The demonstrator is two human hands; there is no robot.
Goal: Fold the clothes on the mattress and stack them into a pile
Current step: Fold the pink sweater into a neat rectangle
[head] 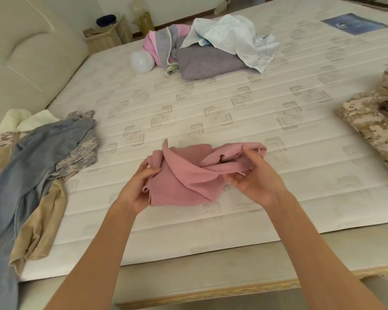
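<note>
A small pink garment (188, 175) hangs crumpled just above the white quilted mattress (211, 108), near its front edge. My left hand (139, 186) grips its left end and my right hand (253, 177) pinches its right end, so the cloth twists between them. A heap of unfolded clothes (31, 157), with a blue-grey piece, a tan one and camouflage ones, lies at the left edge. Folded camouflage clothing (372, 128) rests at the right edge.
At the back of the mattress lie a grey pillow (206, 61), a crumpled white shirt (233, 36), striped pink and grey cloth (159, 45) and a white round object (141, 61). A padded headboard (20, 52) stands at the left, a wooden nightstand (105, 36) behind it.
</note>
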